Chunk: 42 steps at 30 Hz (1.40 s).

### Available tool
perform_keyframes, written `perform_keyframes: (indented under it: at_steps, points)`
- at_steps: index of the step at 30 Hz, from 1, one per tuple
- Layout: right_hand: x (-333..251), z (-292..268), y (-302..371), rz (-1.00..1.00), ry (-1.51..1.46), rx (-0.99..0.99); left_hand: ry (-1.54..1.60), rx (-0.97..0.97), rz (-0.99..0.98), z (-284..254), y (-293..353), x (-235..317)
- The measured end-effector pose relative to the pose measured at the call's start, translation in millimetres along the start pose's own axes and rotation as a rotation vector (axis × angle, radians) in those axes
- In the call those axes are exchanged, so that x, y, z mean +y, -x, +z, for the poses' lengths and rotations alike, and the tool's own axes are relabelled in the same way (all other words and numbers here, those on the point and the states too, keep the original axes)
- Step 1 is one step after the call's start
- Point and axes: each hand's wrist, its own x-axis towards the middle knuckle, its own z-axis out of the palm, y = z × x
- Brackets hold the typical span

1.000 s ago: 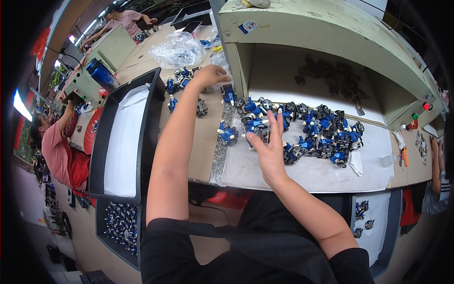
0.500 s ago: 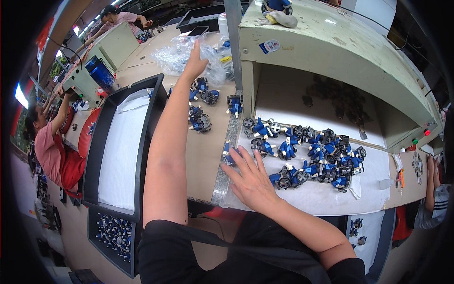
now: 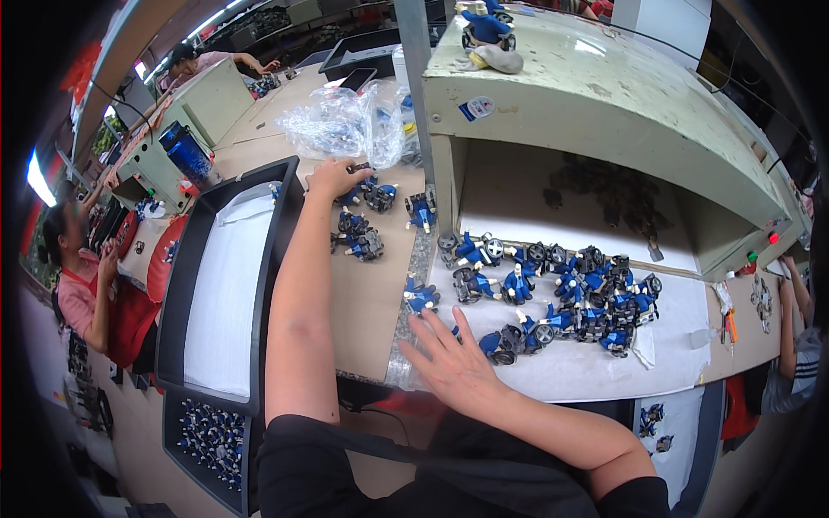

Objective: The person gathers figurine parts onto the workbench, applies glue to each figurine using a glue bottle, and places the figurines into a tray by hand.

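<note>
My left hand (image 3: 332, 179) is at a small group of blue-and-black toy figures with wheels (image 3: 380, 197) on the brown worktop. Its fingers are bent over one toy figure (image 3: 361, 171) at the back of the group, mostly hidden beneath them. My right hand (image 3: 456, 364) is open, fingers spread, palm down over the white sheet's near left corner. Just beyond its fingertips lies another toy figure (image 3: 420, 299) on the grey strip. To its right, many more wheeled toy figures (image 3: 596, 298) crowd together on the white sheet (image 3: 553, 375).
A black tray lined with white (image 3: 226, 285) stands at the left, above a bin of small figures (image 3: 211, 439). A clear plastic bag (image 3: 341, 121) lies at the back. A pale green metal housing (image 3: 604, 104) rises at the right. Co-workers sit left and far right.
My left hand has come back from the plastic bag to the toy figures in front of it. My right hand has shifted slightly down and left, still spread.
</note>
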Motion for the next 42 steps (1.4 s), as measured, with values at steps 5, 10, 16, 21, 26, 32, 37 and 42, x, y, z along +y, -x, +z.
perform_keyframes:
  at_steps: [5,10,16,21,26,32,37,42]
  points:
    - [18,2,4,-0.052,0.239,0.068,-0.012,0.036,0.057,-1,39,3]
    - [32,1,2,-0.069,0.307,0.111,-0.015,0.093,0.061,3,92,20]
    - [22,-6,9,-0.056,0.334,0.133,0.158,0.392,0.236,-7,121,-2]
    - [7,-30,50,-0.018,0.262,0.173,0.072,0.216,0.007,-5,132,-16]
    - [31,-34,89,0.159,0.323,0.158,0.188,0.256,0.229,-4,156,19]
    - [63,-22,90,0.087,0.311,0.189,0.045,0.408,0.086,7,140,-12]
    - [82,-27,72,0.142,0.246,0.217,0.396,0.117,0.051,7,149,2]
    - [77,-29,76,0.15,0.243,0.238,0.045,0.322,0.202,-15,138,42]
